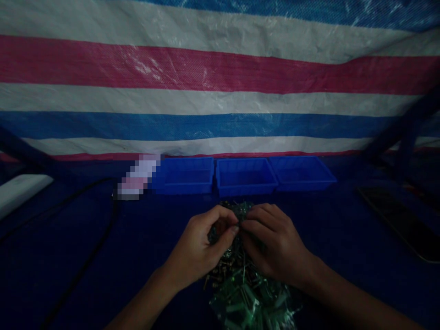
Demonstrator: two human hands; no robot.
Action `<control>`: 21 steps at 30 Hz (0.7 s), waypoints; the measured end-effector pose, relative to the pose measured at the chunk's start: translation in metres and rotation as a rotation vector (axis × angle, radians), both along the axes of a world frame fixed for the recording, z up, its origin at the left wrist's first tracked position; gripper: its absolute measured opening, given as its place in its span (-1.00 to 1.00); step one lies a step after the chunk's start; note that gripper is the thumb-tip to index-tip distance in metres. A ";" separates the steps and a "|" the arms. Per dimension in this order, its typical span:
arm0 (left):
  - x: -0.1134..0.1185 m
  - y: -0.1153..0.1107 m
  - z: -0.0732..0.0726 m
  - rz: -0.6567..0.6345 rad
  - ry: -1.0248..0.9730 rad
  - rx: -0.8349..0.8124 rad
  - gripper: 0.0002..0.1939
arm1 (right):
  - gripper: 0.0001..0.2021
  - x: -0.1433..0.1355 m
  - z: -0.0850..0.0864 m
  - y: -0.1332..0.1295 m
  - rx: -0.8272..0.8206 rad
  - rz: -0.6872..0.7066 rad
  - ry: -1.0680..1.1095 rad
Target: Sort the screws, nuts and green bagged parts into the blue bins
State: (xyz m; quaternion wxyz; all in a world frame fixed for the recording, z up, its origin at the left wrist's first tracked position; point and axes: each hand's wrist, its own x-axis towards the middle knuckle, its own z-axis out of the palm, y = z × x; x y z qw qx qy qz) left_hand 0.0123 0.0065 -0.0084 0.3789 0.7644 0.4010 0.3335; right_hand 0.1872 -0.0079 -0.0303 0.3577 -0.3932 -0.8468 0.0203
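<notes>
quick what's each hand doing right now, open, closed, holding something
Left hand: pinched closed; whether it holds anything can't be told.
Right hand: curled; grip hidden, can't tell.

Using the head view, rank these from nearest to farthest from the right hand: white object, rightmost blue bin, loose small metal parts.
From the right hand:
1. Loose small metal parts: heaped below and between the hands.
2. Rightmost blue bin: ahead, at the row's right end.
3. White object: at the far left edge.
</notes>
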 end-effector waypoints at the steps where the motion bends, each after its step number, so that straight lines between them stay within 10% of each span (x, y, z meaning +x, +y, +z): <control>1: 0.000 0.000 0.000 -0.007 0.021 0.019 -0.94 | -0.91 0.000 0.001 -0.001 -0.019 -0.006 -0.020; 10: -0.029 0.026 -0.009 0.220 0.343 0.298 -0.85 | -0.83 0.011 0.007 0.001 -0.054 -0.024 0.096; 21: -0.043 0.035 -0.019 0.012 0.646 0.312 -0.80 | -0.83 0.019 0.010 0.003 0.041 -0.075 0.148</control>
